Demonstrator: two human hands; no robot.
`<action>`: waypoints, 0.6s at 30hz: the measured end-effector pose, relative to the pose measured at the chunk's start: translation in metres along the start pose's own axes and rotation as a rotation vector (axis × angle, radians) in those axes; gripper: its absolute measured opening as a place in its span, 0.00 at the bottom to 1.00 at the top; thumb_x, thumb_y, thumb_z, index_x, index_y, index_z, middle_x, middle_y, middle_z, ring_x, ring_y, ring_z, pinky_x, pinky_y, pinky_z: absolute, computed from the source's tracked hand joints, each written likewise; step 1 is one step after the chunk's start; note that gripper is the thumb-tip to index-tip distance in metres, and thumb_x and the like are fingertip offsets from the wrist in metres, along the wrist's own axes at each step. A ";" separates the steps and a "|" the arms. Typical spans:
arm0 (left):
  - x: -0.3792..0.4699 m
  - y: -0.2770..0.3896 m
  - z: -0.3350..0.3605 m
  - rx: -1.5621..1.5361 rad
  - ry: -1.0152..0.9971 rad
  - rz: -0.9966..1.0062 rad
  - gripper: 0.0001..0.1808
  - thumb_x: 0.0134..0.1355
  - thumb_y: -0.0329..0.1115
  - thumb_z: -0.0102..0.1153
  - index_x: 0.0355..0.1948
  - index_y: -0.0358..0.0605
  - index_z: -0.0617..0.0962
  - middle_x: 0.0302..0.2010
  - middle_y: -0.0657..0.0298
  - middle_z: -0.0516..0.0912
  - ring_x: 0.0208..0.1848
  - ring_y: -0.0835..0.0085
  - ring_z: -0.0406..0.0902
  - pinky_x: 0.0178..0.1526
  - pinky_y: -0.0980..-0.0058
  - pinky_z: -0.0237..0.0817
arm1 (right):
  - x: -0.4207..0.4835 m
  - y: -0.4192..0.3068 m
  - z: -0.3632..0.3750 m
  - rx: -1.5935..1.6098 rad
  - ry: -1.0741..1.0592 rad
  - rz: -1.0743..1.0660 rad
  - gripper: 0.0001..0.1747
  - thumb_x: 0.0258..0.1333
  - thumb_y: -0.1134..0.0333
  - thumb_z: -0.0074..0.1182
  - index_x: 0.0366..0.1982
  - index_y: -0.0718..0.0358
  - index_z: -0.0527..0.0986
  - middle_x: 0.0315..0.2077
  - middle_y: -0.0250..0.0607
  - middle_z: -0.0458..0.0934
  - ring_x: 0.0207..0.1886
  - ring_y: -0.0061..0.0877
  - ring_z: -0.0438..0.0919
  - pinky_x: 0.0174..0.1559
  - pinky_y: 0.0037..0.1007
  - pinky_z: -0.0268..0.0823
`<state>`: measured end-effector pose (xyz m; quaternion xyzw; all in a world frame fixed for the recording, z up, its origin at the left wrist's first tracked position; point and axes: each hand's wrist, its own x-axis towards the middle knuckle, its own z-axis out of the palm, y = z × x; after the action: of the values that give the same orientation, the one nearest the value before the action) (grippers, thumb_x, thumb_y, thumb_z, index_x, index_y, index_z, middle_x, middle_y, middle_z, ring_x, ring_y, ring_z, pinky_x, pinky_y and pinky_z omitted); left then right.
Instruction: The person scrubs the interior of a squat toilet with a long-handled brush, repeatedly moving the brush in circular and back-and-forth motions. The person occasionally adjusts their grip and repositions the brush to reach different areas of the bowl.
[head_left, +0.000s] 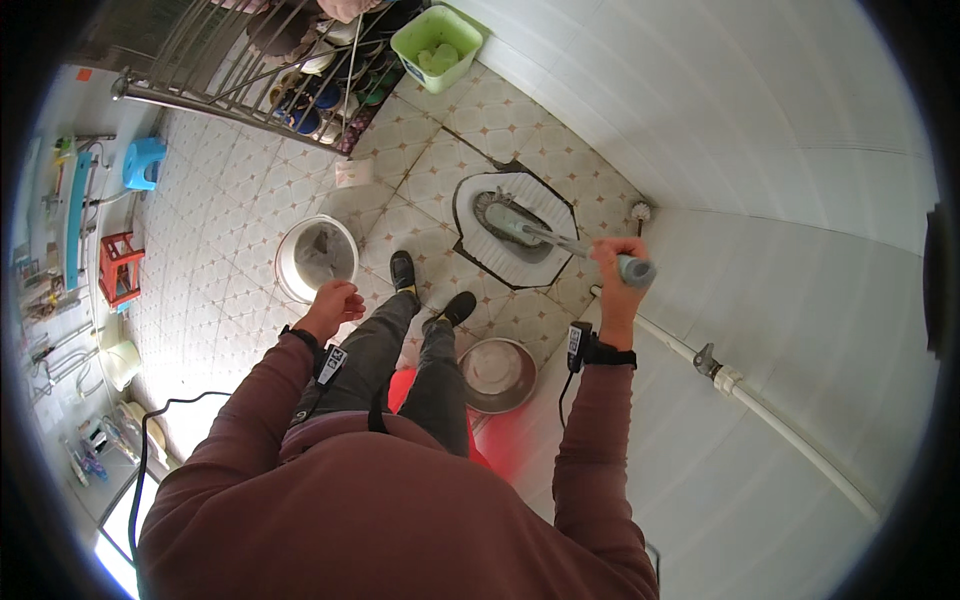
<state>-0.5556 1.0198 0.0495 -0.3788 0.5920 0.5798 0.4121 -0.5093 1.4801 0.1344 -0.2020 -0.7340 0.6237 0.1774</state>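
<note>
My right hand (618, 262) grips the grey end of a long mop handle (559, 238). The mop's oval head (504, 216), fringed with grey strands, rests in the bowl of a white ribbed squat toilet (480, 253) set in the floor. My left hand (330, 309) hangs with loosely bent fingers and nothing seen in it. Just beyond that hand stands a white bucket (283, 266) with murky grey water and something dark inside. Both wrists wear black straps with small devices.
A metal basin (525, 390) sits by my feet. Against the right wall runs a white pipe (795, 442) with a valve. A toilet brush (640, 211) stands in the corner. Ahead are a green bin (457, 67), a metal shoe rack (217, 109) and a paper roll (354, 172). Stools (120, 268) line the left.
</note>
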 end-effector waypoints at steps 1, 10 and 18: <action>0.000 -0.002 -0.001 0.004 -0.019 0.032 0.10 0.59 0.33 0.50 0.40 0.40 0.70 0.30 0.55 0.77 0.29 0.63 0.78 0.32 0.65 0.72 | 0.007 -0.019 0.008 0.127 0.077 -0.052 0.07 0.52 0.72 0.54 0.23 0.63 0.68 0.22 0.35 0.74 0.26 0.21 0.70 0.39 0.26 0.65; 0.004 -0.024 0.001 -0.001 -0.005 -0.033 0.11 0.60 0.34 0.50 0.40 0.40 0.70 0.30 0.57 0.78 0.30 0.64 0.78 0.34 0.66 0.73 | 0.020 -0.057 -0.022 0.348 0.431 -0.170 0.11 0.55 0.75 0.47 0.19 0.60 0.63 0.14 0.33 0.66 0.19 0.19 0.64 0.29 0.28 0.59; 0.001 -0.033 -0.013 0.016 0.024 -0.011 0.12 0.60 0.35 0.50 0.41 0.40 0.69 0.29 0.56 0.78 0.28 0.65 0.78 0.32 0.66 0.72 | 0.018 -0.060 -0.027 0.165 0.478 -0.165 0.13 0.58 0.74 0.44 0.18 0.62 0.62 0.14 0.32 0.67 0.21 0.20 0.66 0.33 0.25 0.64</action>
<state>-0.5262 1.0056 0.0365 -0.3855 0.5996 0.5682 0.4111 -0.5157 1.5039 0.1979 -0.2679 -0.6320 0.5995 0.4116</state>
